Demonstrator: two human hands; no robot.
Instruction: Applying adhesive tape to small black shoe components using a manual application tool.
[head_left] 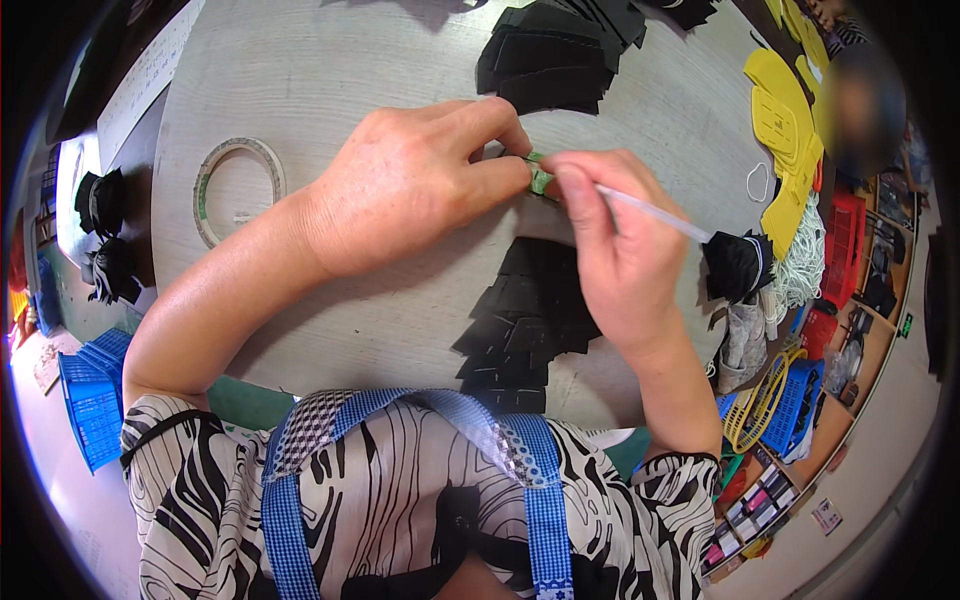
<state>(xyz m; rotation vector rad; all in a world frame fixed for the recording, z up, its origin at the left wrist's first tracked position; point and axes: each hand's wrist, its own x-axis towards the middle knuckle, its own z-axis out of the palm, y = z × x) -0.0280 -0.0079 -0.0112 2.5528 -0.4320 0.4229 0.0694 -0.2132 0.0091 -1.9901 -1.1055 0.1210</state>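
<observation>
My right hand [630,235] grips a slim whitish pen-like stick [655,211], its rear end pointing right. Its fingertips meet those of my left hand [410,185] over a small green piece [541,180] on the table. The left fingers are bent, with thumb and forefinger closed at the edge of that piece. Most of the piece and the stick's working end are hidden by my fingers. Below my hands, overlapping black cut pieces [530,310] lie in a fanned row. Beyond them sits a stack of black pieces [550,60].
A roll of tape [205,190] lies left of my left forearm. Yellow cut pieces [785,120], a tied black bundle [738,265] and white cord [800,255] are along the right edge. Blue baskets [92,400] stand at left; a blurred person [860,110] is at far right.
</observation>
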